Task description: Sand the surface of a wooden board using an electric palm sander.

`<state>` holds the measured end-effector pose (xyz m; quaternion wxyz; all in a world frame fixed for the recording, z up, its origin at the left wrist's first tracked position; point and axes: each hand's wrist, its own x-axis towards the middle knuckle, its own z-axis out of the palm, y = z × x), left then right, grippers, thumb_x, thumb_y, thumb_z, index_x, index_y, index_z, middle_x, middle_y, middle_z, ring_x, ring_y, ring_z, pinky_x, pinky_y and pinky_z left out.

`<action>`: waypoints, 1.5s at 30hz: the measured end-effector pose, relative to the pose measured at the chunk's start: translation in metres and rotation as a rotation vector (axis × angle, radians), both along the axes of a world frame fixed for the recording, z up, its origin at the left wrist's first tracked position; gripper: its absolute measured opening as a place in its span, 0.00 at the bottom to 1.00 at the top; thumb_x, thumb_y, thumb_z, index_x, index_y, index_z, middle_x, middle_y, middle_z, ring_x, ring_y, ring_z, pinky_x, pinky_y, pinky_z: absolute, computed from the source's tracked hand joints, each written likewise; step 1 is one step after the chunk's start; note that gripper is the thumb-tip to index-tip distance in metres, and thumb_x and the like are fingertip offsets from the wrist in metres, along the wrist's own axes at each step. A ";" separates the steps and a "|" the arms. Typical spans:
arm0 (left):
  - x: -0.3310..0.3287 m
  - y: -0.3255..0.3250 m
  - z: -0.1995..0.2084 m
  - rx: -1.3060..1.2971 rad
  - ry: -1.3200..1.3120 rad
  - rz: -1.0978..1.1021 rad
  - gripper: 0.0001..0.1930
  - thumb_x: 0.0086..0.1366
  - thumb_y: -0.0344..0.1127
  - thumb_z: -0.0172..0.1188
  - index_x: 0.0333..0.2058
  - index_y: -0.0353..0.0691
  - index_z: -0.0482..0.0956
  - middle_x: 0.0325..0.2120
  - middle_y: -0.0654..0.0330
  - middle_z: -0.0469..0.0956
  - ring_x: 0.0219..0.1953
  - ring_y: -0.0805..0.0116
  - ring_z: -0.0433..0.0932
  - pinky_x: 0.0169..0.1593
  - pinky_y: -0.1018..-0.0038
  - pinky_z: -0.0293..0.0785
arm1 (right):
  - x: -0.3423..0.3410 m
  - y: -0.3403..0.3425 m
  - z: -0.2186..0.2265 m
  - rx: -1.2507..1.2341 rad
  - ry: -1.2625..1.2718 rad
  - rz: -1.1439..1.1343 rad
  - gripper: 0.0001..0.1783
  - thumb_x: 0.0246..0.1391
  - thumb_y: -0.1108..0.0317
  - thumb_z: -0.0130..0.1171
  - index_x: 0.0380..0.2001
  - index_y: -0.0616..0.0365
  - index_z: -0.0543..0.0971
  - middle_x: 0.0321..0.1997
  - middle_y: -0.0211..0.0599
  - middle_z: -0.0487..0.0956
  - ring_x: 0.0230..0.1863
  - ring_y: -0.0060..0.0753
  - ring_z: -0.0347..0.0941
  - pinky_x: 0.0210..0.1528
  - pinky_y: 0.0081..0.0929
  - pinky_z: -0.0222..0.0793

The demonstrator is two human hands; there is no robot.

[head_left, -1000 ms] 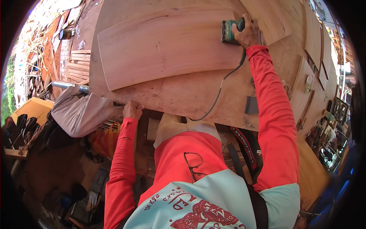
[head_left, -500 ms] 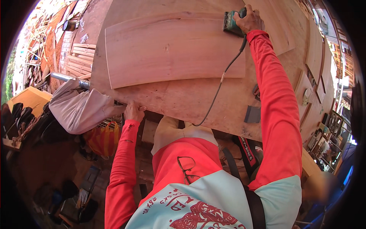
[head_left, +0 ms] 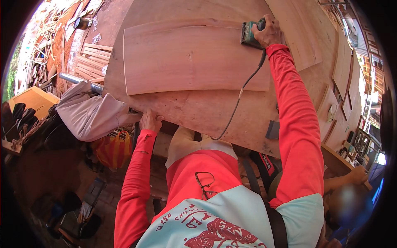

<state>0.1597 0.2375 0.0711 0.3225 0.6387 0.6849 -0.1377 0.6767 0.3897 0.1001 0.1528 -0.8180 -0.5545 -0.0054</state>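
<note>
My right hand (head_left: 269, 34) is wrapped around a green electric sander (head_left: 250, 34). The sander sits on the right end of a wide, slightly curved wooden board (head_left: 194, 58), and its dark cord (head_left: 237, 101) trails down toward my waist. At the near left, my left hand (head_left: 150, 120) grips the edge of the plywood worktable (head_left: 186, 109), thumb sticking out; its fingertips are partly hidden. Right beside it hangs a pale cloth (head_left: 93, 111).
Another wooden board (head_left: 297, 37) lies at the far right of the table. A dark grey flat piece (head_left: 272, 129) rests near the front edge. A red-and-yellow striped bag (head_left: 111, 151) is below left. Another person's arm (head_left: 347, 177) shows at lower right. Stacked slats (head_left: 93, 60) lie beyond the table.
The view has shifted a little. The sander in my right hand sits slightly nearer and to the left on the board. More of the other person's arm shows at lower right.
</note>
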 end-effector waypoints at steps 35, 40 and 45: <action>-0.006 0.000 -0.006 -0.047 0.035 0.010 0.21 0.54 0.42 0.71 0.38 0.33 0.76 0.37 0.39 0.80 0.44 0.38 0.79 0.46 0.51 0.75 | -0.115 0.036 0.034 -0.191 -0.003 0.133 0.30 0.51 0.44 0.59 0.54 0.46 0.73 0.50 0.51 0.74 0.46 0.57 0.80 0.46 0.47 0.78; -0.007 -0.003 -0.011 -0.021 0.032 0.018 0.21 0.54 0.41 0.72 0.37 0.33 0.75 0.37 0.39 0.80 0.44 0.39 0.79 0.45 0.51 0.75 | -0.061 0.034 0.033 -0.216 -0.060 0.010 0.31 0.51 0.42 0.58 0.54 0.45 0.73 0.52 0.53 0.74 0.46 0.58 0.80 0.47 0.48 0.78; -0.006 -0.002 -0.009 -0.026 0.023 0.002 0.21 0.54 0.42 0.71 0.38 0.34 0.74 0.38 0.40 0.80 0.45 0.39 0.79 0.47 0.51 0.74 | -0.074 0.057 0.031 -0.219 -0.052 0.006 0.31 0.51 0.42 0.59 0.55 0.45 0.73 0.53 0.52 0.74 0.47 0.57 0.80 0.47 0.46 0.78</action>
